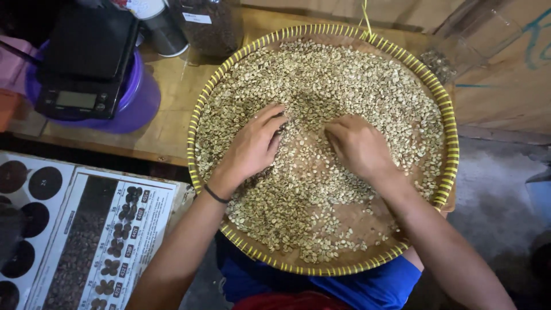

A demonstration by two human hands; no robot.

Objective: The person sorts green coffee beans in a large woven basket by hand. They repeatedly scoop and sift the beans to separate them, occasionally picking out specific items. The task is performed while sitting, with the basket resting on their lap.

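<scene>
Both hands down in the round woven tray with the yellow-striped rim, resting at the near edge of the wooden worktop and heaped with pale green unroasted coffee beans. Left hand, black band at the wrist, fingers spread flat on the beans. Right hand just beside it, fingers curled into the pile; gripping anything, cannot tell. Towards the far left corner, a black digital scale atop a purple plastic tub.
</scene>
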